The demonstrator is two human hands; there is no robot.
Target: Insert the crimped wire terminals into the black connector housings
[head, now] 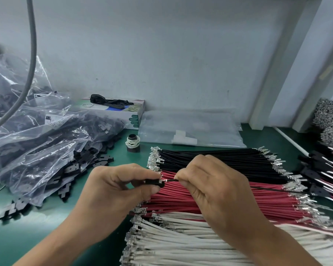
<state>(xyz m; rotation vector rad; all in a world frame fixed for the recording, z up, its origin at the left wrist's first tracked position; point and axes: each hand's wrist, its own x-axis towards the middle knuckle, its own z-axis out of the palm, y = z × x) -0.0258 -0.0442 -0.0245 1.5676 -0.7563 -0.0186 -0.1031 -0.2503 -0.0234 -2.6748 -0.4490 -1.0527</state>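
Note:
My left hand (115, 186) pinches a small black connector housing (154, 183) between thumb and fingers. My right hand (210, 186) pinches a black wire (267, 189) close to its metal terminal (164, 180), whose tip sits at the housing's opening. The wire trails off to the right. Below the hands lie flat rows of crimped wires: black ones (219, 158), red ones (181, 200) and white ones (181, 242), all with shiny terminals at both ends.
Clear bags of black housings (37, 135) spill loose housings (73, 169) onto the green mat at left. A tissue box (123, 112), a small black spool (133, 142) and a flat plastic bag (190, 129) lie behind. Finished assemblies (327, 175) are stacked at right.

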